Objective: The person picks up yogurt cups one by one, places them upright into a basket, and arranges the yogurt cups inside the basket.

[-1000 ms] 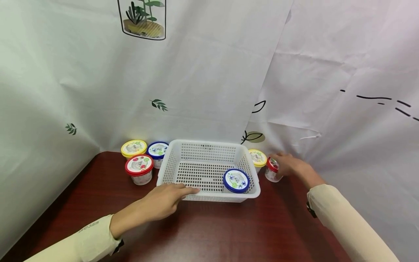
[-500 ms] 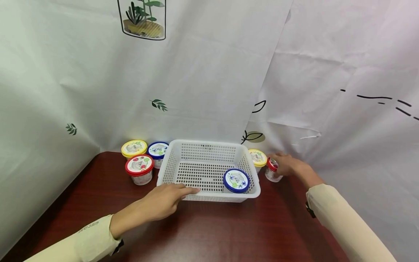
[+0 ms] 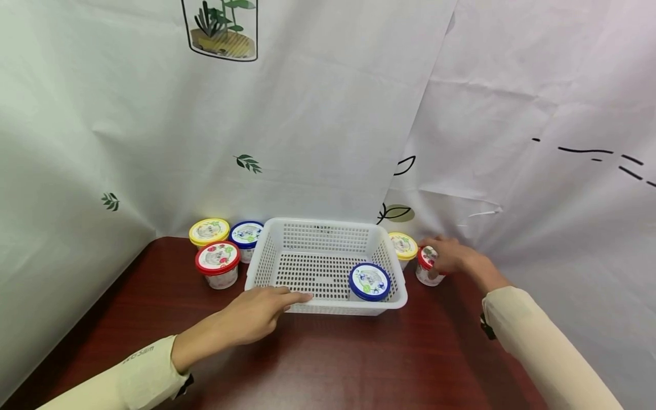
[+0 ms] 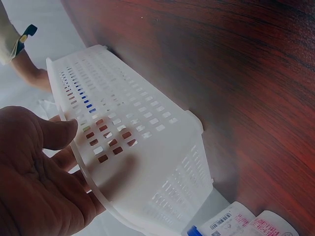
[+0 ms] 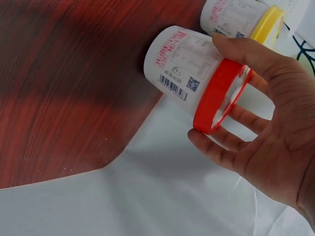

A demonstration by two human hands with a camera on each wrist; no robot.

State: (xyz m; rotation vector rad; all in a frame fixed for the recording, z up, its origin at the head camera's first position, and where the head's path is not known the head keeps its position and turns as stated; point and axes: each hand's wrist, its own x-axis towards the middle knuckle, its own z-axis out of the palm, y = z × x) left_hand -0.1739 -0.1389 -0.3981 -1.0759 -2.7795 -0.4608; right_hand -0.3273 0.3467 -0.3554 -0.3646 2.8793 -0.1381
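At the near rim of a white plastic basket (image 3: 318,228), my left hand (image 3: 258,313) holds on, its thumb (image 4: 61,132) outside the wall and the other fingers inside, partly seen through the holes. To the basket's right, my right hand (image 3: 448,256) is around the lid of a red-lidded tub (image 5: 182,69), thumb on one side and fingertips on the other. That tub stands on the table, its lid partly covered by the hand in the head view. A yellow-lidded tub (image 3: 403,246) stands between it and the basket. Inside the basket's right front corner sits a blue-lidded tub (image 3: 369,282).
Left of the basket stand another yellow-lidded tub (image 3: 209,230), a second blue-lidded tub (image 3: 247,234) and a second red-lidded tub (image 3: 217,259). A white printed cloth (image 3: 328,114) hangs behind the dark red table (image 3: 328,364).
My right hand has shifted its fingers slightly on the red-lidded tub, and more of its lid shows. My left hand stays at the basket rim.
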